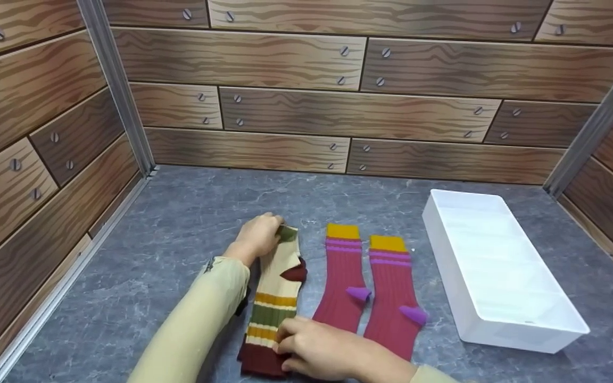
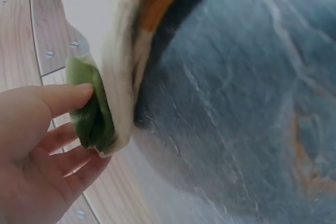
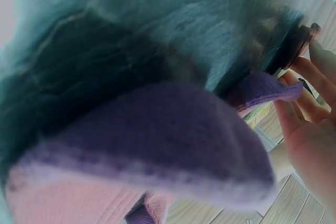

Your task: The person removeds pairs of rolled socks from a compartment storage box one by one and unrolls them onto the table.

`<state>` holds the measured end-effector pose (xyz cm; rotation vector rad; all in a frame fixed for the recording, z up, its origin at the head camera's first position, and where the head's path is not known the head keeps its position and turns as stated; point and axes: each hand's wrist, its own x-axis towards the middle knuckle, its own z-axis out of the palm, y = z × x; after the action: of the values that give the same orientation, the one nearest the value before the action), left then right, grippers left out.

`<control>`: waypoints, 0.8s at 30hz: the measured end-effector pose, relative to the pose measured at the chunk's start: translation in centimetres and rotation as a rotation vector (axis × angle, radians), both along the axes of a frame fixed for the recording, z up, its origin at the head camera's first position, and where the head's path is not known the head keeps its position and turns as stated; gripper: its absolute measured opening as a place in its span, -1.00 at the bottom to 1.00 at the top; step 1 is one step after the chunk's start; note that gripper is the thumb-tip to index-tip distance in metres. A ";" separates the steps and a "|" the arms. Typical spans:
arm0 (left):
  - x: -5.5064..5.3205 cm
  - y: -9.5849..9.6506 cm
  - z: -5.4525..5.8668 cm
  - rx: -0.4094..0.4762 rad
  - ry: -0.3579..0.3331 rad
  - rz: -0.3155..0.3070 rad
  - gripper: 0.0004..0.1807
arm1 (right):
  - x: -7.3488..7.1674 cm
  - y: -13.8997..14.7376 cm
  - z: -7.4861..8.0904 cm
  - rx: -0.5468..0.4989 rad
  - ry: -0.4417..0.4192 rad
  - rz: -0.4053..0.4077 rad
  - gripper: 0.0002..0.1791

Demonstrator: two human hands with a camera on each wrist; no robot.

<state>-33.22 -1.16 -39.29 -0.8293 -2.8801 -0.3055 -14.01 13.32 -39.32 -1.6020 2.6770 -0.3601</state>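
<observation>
On the grey table point(image 1: 179, 234), the white tray point(image 1: 503, 319) sits right of the striped sock point(image 1: 274, 298), open side up. The red socks point(image 1: 365, 287) lie flat between them. The left hand point(image 1: 257, 236) pinches the sock's green toe, and the right hand point(image 1: 317, 351) grips its cuff, keeping it stretched.
</observation>
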 end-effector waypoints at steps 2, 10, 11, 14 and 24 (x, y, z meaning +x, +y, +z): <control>-0.1 -0.1 -0.1 0.002 0.032 0.016 -0.80 | 0.1 0.0 0.0 -0.002 -0.008 0.004 -0.78; -0.7 -0.2 -0.6 0.028 0.159 0.084 -0.77 | 0.2 -0.3 -0.1 -0.005 0.020 0.017 -0.79; -0.7 -0.1 -0.5 0.039 0.159 0.088 -0.79 | 0.2 -0.3 -0.1 -0.006 0.022 0.016 -0.79; -0.6 0.1 -0.2 0.075 0.101 0.089 -0.81 | 0.2 -0.3 0.0 -0.010 0.008 0.010 -0.79; -0.3 0.5 0.4 0.006 -0.081 -0.051 -0.67 | 0.3 -0.2 -0.1 -0.022 0.089 0.013 -0.82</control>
<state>-33.48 -0.66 -38.88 -0.9107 -2.9339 -0.3616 -13.71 13.10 -39.40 -1.6797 2.7350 -0.3259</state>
